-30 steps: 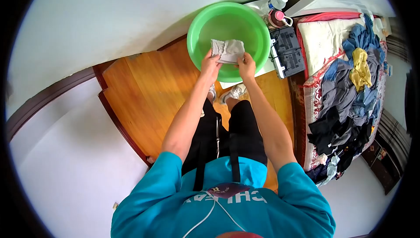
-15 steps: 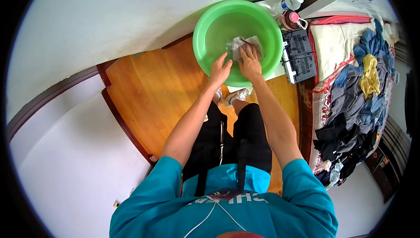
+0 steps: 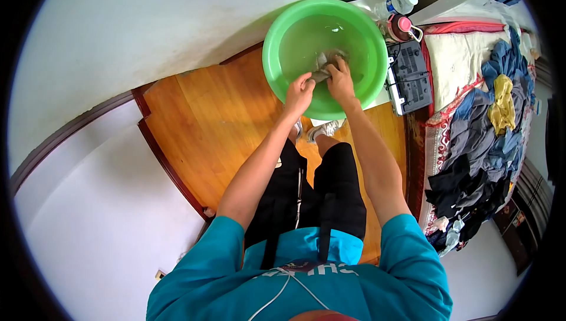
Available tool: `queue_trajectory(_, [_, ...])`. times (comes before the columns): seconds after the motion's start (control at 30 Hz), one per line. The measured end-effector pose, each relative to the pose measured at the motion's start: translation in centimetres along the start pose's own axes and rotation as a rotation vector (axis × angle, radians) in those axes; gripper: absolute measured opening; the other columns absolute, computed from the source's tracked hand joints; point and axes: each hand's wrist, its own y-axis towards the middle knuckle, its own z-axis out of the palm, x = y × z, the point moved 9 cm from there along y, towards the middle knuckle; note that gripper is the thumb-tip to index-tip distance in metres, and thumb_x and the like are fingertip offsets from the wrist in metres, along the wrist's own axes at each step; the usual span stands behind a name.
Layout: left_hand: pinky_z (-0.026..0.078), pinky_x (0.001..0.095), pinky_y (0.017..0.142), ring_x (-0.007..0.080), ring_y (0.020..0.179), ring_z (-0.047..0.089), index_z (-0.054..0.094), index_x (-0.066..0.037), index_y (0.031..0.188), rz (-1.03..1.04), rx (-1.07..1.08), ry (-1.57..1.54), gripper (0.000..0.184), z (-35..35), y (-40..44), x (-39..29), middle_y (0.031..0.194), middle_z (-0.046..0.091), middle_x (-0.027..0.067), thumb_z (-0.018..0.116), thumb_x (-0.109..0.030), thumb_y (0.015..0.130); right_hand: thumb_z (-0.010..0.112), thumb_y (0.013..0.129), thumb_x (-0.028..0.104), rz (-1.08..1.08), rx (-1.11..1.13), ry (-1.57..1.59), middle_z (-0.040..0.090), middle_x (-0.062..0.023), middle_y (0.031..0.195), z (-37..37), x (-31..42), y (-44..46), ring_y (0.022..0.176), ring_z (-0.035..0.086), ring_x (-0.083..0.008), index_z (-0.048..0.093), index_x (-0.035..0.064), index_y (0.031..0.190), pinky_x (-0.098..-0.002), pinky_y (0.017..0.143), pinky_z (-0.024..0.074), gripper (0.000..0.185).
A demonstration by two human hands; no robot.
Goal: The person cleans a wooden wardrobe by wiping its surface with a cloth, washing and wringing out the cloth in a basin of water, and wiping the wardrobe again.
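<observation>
A round green basin (image 3: 273, 67) holds cloudy water. In the water lies a bunched, wet grey cloth (image 3: 322, 73), partly under the surface. My left hand (image 3: 299, 94) is at the basin's near side, its thumb and fingers pinched on the left end of the cloth. My right hand (image 3: 341, 82) reaches into the water with its fingers closed on the cloth's right part. Some of the right fingertips are hidden by water and cloth.
Right of the basin stand a clear bottle with a white cap (image 3: 402, 3), a pink-lidded bottle (image 3: 404, 25) and a dark grey device (image 3: 411, 78). Farther right, a bed (image 3: 451, 58) carries piled clothes (image 3: 471, 132). A pale wall (image 3: 147, 20) rises behind the basin.
The cloth was held spread above the basin, then lay under my right hand in the water. Now it is bunched, and my left hand has closed on it.
</observation>
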Motion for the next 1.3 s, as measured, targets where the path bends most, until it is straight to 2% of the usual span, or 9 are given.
queue_trajectory(0.13, [0.042,0.029,0.092,0.02,0.113,0.053,0.048,0.0,0.127,-0.059,-0.079,-0.009,0.045,0.2,0.7,0.4,0.12,0.058,0.0156,0.05,-0.028,0.092,0.056,0.074,0.001,0.197,0.212,0.409,0.062,-0.0205,0.098,0.0,0.2,0.4,0.09,0.06,-0.036,0.059,0.0016,0.103,-0.0405,0.079,0.0488,0.029])
queue_trajectory(0.2, [0.047,0.0308,0.082,0.0149,0.101,0.056,0.05,-0.006,0.121,-0.363,-0.085,-0.301,0.042,0.9,0.8,2.7,0.108,0.061,0.0082,0.045,-0.038,0.094,0.053,0.074,0.002,0.231,0.093,0.59,0.062,-0.0208,0.081,-2.6,1.8,-0.3,0.074,0.062,-0.036,0.057,-0.0015,0.101,-0.0391,0.068,0.0493,0.028])
queue_trajectory(0.27, [0.049,0.0307,0.061,0.0147,0.076,0.058,0.052,-0.008,0.108,-0.42,0.044,-0.587,0.038,2.6,0.5,0.9,0.092,0.06,0.0041,0.037,-0.041,0.095,0.053,0.075,0.008,0.369,0.178,0.82,0.061,-0.0178,0.087,-2.3,2.6,-1.9,0.077,0.057,-0.0311,0.055,-0.0006,0.103,-0.0372,0.072,0.0477,0.03])
queue_trajectory(0.37, [0.049,0.031,0.063,0.0149,0.076,0.058,0.054,-0.007,0.103,-0.308,0.079,-0.579,0.034,3.1,1.7,0.8,0.09,0.059,0.0053,0.039,-0.036,0.096,0.053,0.083,0.015,0.142,-0.004,0.555,0.05,-0.0188,0.106,-6.4,6.4,-2.0,0.101,0.042,-0.035,0.054,0.0048,0.108,-0.0428,0.09,0.036,0.027])
queue_trajectory(0.47, [0.048,0.0316,0.067,0.0154,0.08,0.058,0.055,-0.006,0.098,-0.28,0.089,-0.621,0.031,3.9,2.2,0.7,0.091,0.059,0.0065,0.04,-0.032,0.096,0.054,0.088,0.024,0.208,-0.153,0.287,0.048,-0.0189,0.102,-8.2,7.6,-1.9,0.101,0.039,-0.0359,0.053,0.0055,0.109,-0.0437,0.091,0.0339,0.028])
queue_trajectory(0.73, [0.045,0.0309,0.065,0.0142,0.071,0.053,0.054,-0.007,0.084,-0.314,-0.09,-0.698,0.03,4.0,0.8,-3.6,0.078,0.055,0.0023,0.041,-0.032,0.096,0.051,0.092,0.026,0.396,-0.149,0.295,0.056,-0.0235,0.082,-8.8,6.9,-1.0,0.071,0.055,-0.0441,0.044,0.0016,0.089,-0.0491,0.06,0.0444,0.026])
queue_trajectory(0.97, [0.04,0.0273,0.053,0.0099,0.058,0.047,0.05,-0.011,0.07,-0.233,-0.172,-0.637,0.031,2.8,1.0,-5.2,0.065,0.049,-0.0013,0.046,-0.029,0.095,0.049,0.093,0.021,0.313,-0.201,0.303,0.056,-0.0245,0.075,-9.5,7.7,0.1,0.067,0.055,-0.0453,0.044,0.0006,0.079,-0.05,0.056,0.0428,0.025])
queue_trajectory(1.17, [0.038,0.0286,0.053,0.0096,0.06,0.045,0.051,-0.009,0.072,-0.096,-0.117,-0.491,0.035,2.4,1.9,-6.0,0.066,0.048,-0.0009,0.043,-0.032,0.096,0.048,0.092,0.017,0.211,-0.199,0.417,0.054,-0.0273,0.069,-9.5,7.9,1.1,0.064,0.052,-0.0477,0.044,-0.0019,0.076,-0.0515,0.055,0.0402,0.026])
queue_trajectory(1.3, [0.039,0.0286,0.054,0.0102,0.064,0.048,0.053,-0.005,0.08,-0.063,-0.064,-0.31,0.036,2.1,1.8,-7.3,0.072,0.051,0.0011,0.041,-0.034,0.097,0.048,0.093,0.018,0.341,-0.225,0.488,0.052,-0.0259,0.066,-9.3,6.6,0.7,0.06,0.049,-0.0447,0.045,-0.0017,0.075,-0.048,0.054,0.0391,0.027])
